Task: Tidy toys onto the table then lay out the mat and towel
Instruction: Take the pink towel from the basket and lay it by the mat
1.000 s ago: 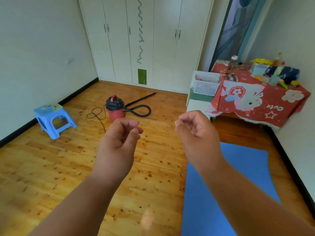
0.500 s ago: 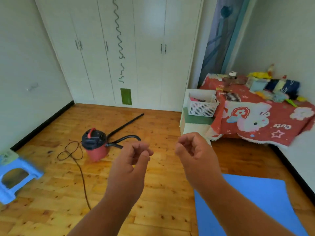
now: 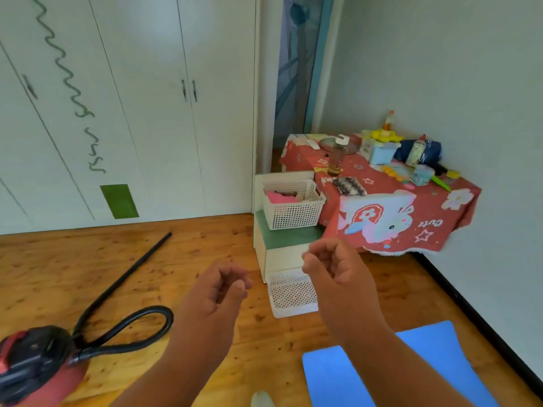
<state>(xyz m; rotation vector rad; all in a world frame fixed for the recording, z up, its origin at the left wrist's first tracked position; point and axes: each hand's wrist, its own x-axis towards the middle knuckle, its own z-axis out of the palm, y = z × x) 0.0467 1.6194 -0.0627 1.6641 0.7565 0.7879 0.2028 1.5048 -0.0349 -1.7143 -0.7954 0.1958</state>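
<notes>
Beyond the blue mat's [image 3: 382, 374] far edge, the table [image 3: 390, 218] lay ahead-right, nearer the right hand [image 3: 338, 274]; left hand [image 3: 214, 298] likewise loosely curled, empty.

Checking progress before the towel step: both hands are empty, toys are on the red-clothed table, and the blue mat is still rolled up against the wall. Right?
Not quite. The head view shows the blue mat lying flat on the floor, not rolled up. Both hands are empty, and toys sit on the table.
</notes>
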